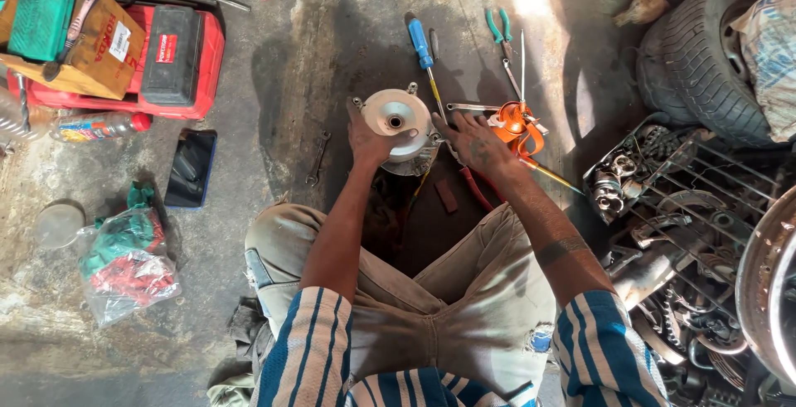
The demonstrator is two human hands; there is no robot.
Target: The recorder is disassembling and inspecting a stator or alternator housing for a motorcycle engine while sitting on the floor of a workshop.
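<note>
Hub: a round metal hub (398, 121) sits on the floor (274, 67) just ahead of the knees, near the middle of the oily patch.
Left hand: the left hand (371, 136) lies on the hub's left rim, thumb across its pale face, fingers curled over the edge and gripping it.
Right hand: the right hand (478, 143) rests just beside the hub's right side, fingers spread flat and released, holding nothing; the fingertips reach a thin metal bar (473, 109) there.
Pose: both forearms run forward from the lap, the left nearly straight, the right angled inward at the wrist.
Nearby: a blue screwdriver (422, 46) lies behind the hub, an orange tool (518, 123) touches the right hand's far side, a wrench (317, 158) lies to the left, green pliers (497, 26) farther back.
Risk: the hub is gripped on one side only, so I judge it could tip or roll on the greasy floor if pressed off-centre.
Risk: loose tools crowd the right hand, which could snag or knock them.
</note>
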